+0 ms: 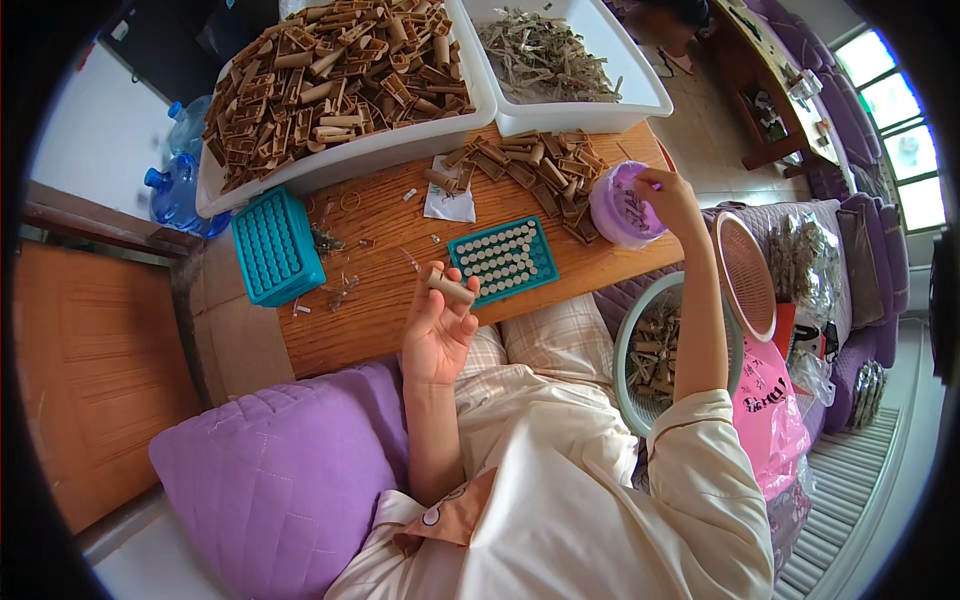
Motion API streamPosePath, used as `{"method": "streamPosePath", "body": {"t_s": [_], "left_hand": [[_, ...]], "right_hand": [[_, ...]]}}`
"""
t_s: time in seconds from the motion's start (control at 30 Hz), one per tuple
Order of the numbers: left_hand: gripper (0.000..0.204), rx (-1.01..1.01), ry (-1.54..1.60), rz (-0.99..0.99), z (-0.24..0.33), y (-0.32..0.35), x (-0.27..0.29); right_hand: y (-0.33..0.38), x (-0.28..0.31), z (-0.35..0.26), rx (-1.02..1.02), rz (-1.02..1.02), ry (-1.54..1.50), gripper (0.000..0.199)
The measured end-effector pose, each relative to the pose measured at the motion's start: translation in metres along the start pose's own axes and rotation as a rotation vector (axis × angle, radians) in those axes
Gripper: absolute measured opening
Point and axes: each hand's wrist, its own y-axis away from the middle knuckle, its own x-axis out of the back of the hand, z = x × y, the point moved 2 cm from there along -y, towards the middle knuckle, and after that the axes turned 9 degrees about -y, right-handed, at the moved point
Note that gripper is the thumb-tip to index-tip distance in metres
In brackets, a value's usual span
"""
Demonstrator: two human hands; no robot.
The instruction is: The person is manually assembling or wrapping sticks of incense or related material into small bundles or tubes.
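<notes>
My left hand (430,345) holds a short tan tube (452,290) up between thumb and fingers, above the near table edge. A thin clear strand shows just above those fingers. Over on the right, my right hand (668,200) dips its pinched fingertips into a lilac bowl (604,212) of small silvery pieces. Whatever those fingertips grip is too small to make out. Between the hands lies a teal tray (546,264) with rows of round white pieces. Similar tan shells (550,172) are heaped on the table beside the bowl.
A big white tub (485,75) overflows with tan shells; another tub (590,118) contains grey strips. Stacked teal trays (275,245) stand on the left, near scraps. A grey-green basket (622,375) of tan parts sits by my right arm, beside a pink colander (745,275).
</notes>
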Motion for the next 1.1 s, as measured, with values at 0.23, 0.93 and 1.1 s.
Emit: {"method": "streamPosePath", "body": {"t_s": [0.23, 0.93, 1.1], "left_hand": [[0.031, 0.024, -0.06, 0.007, 0.002, 0.001, -0.001], [0.045, 0.136, -0.208, -0.08, -0.016, 0.015, -0.026], [0.046, 0.033, -0.376, 0.008, -0.018, 0.018, -0.037]], "right_hand": [[0.001, 0.011, 0.015, -0.087, 0.091, -0.23, 0.018], [0.1, -0.064, -0.154, 0.404, -0.151, -0.537, 0.005], [0.109, -0.065, -0.16, 0.413, -0.187, -0.47, 0.007]]}}
